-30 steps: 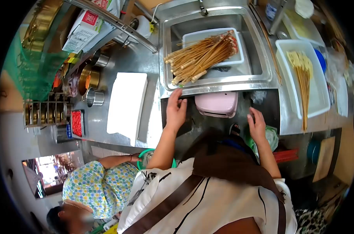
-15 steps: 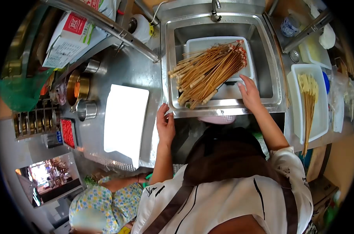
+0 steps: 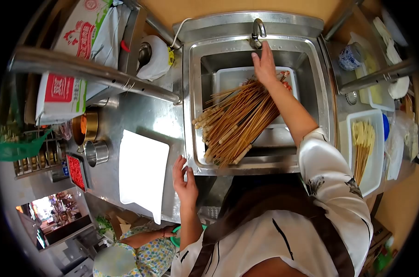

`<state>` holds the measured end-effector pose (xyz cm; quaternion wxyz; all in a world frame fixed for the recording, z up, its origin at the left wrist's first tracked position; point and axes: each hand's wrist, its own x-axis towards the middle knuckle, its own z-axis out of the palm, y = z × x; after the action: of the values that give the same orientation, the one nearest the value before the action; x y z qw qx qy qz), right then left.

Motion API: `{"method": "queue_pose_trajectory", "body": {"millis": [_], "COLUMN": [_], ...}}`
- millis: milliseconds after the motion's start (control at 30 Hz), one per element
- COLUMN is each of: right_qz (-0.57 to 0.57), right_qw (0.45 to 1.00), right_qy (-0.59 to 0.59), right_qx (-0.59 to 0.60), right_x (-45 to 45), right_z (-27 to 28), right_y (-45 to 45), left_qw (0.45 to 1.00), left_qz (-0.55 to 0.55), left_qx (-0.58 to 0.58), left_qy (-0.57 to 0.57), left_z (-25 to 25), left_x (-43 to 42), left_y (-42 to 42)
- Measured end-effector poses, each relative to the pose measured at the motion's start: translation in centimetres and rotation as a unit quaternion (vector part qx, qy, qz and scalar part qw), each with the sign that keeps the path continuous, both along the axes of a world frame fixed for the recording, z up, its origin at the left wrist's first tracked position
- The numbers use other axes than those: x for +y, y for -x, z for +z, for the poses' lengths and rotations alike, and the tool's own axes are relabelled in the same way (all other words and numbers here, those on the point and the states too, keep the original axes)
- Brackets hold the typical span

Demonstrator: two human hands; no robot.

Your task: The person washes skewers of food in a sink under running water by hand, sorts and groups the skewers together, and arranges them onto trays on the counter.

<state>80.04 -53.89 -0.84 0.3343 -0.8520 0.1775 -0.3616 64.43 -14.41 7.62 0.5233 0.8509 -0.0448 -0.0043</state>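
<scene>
A large bundle of wooden skewers [image 3: 244, 121] lies across a white tray [image 3: 228, 79] inside the steel sink [image 3: 189, 99], its pale thick ends pointing lower left. Above the bundle, my right hand [image 3: 265, 64] reaches just below the faucet [image 3: 257, 33], fingers extended and nothing held. My left hand [image 3: 185, 181] is empty with fingers apart, near the sink's front left corner and the counter edge. A white board-like tray [image 3: 143, 173] lies on the counter to its left.
At right, a white tub [image 3: 378, 166] holds skewers with pale food. Pots [image 3: 96, 153] and a tray of red pieces [image 3: 76, 171] stand left. A metal shelf rail [image 3: 98, 76] crosses the upper left. Another person [image 3: 149, 249] is at lower left.
My right hand has gone from beside my body, past the sink's front edge, up to the faucet. My left hand stays near the counter edge. The view has shifted closer over the sink.
</scene>
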Motion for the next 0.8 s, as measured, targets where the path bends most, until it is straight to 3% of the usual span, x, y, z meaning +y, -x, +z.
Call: {"method": "queue_pose_trajectory", "body": {"millis": [33, 133, 167, 267, 333, 400, 433, 500, 633, 700, 733, 767, 800], "right_qz": [0.002, 0.097, 0.153, 0.14, 0.122, 0.13, 0.132, 0.083, 0.08, 0.068, 0.064, 0.066, 0.059], "right_qw": [1.0, 0.985, 0.973, 0.97, 0.99, 0.978, 0.977, 0.972, 0.968, 0.938, 0.939, 0.937, 0.927], "right_qy": [-0.006, 0.128, 0.151, 0.183, -0.023, -0.148, -0.154, -0.166, -0.19, -0.298, -0.291, -0.296, -0.311], "right_qx": [0.001, 0.057, 0.086, 0.08, 0.059, 0.068, 0.07, 0.143, 0.146, 0.165, 0.172, 0.172, 0.202], "right_x": [0.3, 1.4, 1.3, 1.9, 3.1, 3.6, 3.5, 2.8, 0.7, 0.1, -0.1, -0.1, -0.1], "right_z": [0.2, -0.9, -1.6, -1.8, -1.6, -2.1, -2.5, -3.5, -4.7, -5.7, -6.3, -6.9, -6.9], "right_y": [-0.8, -0.1, 0.7, 3.9, 6.9, 10.4, 11.8, 14.3, 17.8, 19.1, 19.6, 20.1, 20.4], "left_qw": [1.0, 0.998, 0.99, 0.961, 0.922, 0.858, 0.814, 0.823, 0.843, 0.886, 0.887, 0.951, 0.859], "left_qz": [0.002, 0.002, 0.006, -0.097, -0.147, -0.181, -0.192, -0.186, -0.155, -0.187, -0.184, -0.262, -0.302], "left_qx": [0.001, 0.06, 0.107, 0.167, 0.251, 0.344, 0.398, 0.392, 0.405, 0.383, 0.384, 0.124, -0.158], "left_qy": [-0.006, 0.03, 0.087, 0.196, 0.256, 0.336, 0.377, 0.366, 0.32, 0.184, 0.18, -0.111, -0.382], "left_z": [0.4, 1.7, 2.2, 2.0, 0.5, -2.7, -4.6, -7.2, -10.5, -11.3, -12.0, -12.6, -13.0], "left_x": [-0.8, -4.2, -6.5, -14.2, -20.2, -26.2, -28.8, -33.3, -35.9, -34.9, -33.8, -32.1, -30.5], "left_y": [-0.4, -1.4, -2.3, -6.8, -10.2, -13.7, -15.2, -17.2, -18.7, -18.6, -18.5, -18.1, -17.8]}}
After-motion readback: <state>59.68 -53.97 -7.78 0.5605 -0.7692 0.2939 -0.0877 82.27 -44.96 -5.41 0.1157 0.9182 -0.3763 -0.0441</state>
